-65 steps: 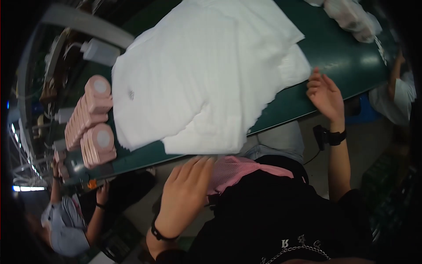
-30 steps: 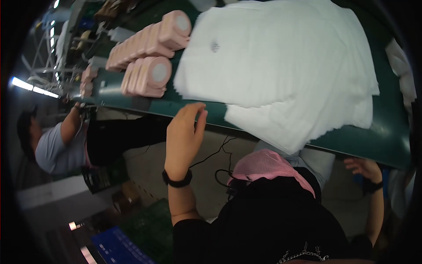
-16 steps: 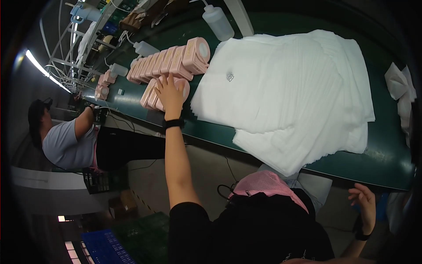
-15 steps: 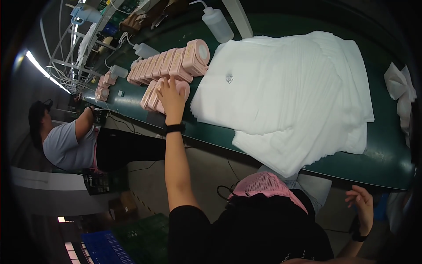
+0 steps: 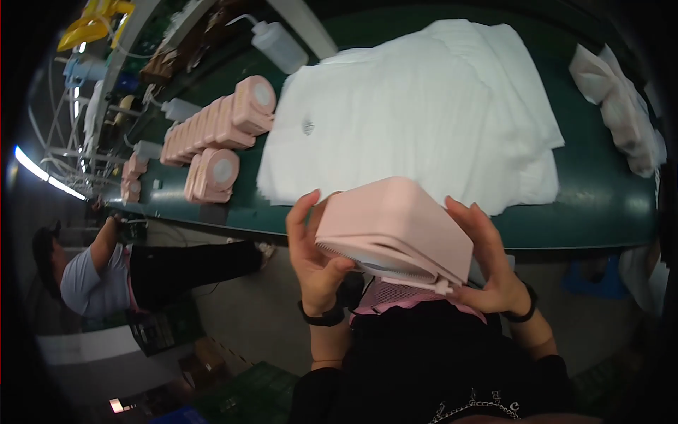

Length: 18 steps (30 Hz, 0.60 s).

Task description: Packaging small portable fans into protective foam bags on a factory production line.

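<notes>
"What are your fingers doing?"
"My left hand [image 5: 314, 258] and right hand [image 5: 491, 261] are gripping a pink case [image 5: 402, 219], one from each side."
"Where is it?"
"Raised before my body, tilted."
"And beyond?"
"White sheets [image 5: 409, 120] lie piled on the green table [image 5: 593, 208]. Left of them, other cases [image 5: 215, 177] stand in two rows; a bottle [image 5: 280, 46] is near the sheets' far left corner."

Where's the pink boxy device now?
The pink, rounded, boxy device is just right of the head view's centre, held between the left grip and right grip.
</notes>
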Tool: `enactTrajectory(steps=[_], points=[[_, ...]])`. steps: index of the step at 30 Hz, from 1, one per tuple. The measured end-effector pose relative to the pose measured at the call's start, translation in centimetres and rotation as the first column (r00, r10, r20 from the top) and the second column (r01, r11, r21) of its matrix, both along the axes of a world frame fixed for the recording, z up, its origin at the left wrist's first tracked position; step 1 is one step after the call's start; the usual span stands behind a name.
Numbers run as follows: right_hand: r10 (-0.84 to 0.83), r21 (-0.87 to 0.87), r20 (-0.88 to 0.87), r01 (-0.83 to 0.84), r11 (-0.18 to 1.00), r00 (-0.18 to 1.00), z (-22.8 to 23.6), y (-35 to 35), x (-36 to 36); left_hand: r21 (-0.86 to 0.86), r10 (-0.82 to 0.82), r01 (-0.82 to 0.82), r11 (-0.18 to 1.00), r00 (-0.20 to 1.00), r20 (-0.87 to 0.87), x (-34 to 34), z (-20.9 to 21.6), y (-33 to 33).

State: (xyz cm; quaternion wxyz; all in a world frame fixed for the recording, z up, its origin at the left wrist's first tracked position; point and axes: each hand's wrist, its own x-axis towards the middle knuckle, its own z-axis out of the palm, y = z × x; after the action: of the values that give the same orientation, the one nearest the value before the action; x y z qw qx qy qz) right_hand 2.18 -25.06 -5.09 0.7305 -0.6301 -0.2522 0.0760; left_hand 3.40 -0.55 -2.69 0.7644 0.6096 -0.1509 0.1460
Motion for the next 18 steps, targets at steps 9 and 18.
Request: enactTrajectory(steps=[9,18], points=[[-0.322,-0.015,-0.168,0.324,0.946,0.932,-0.5,-2.3,-3.6,-0.285,-0.488,0.397,0.872,0.667,-0.563,1.2,-4.2,-7.1],[-0.308,0.005,-0.212,0.317,0.949,0.927,1.1,-2.0,-3.7,-0.278,-0.539,0.476,0.834,0.602,-0.589,-0.7,-3.0,-7.0]])
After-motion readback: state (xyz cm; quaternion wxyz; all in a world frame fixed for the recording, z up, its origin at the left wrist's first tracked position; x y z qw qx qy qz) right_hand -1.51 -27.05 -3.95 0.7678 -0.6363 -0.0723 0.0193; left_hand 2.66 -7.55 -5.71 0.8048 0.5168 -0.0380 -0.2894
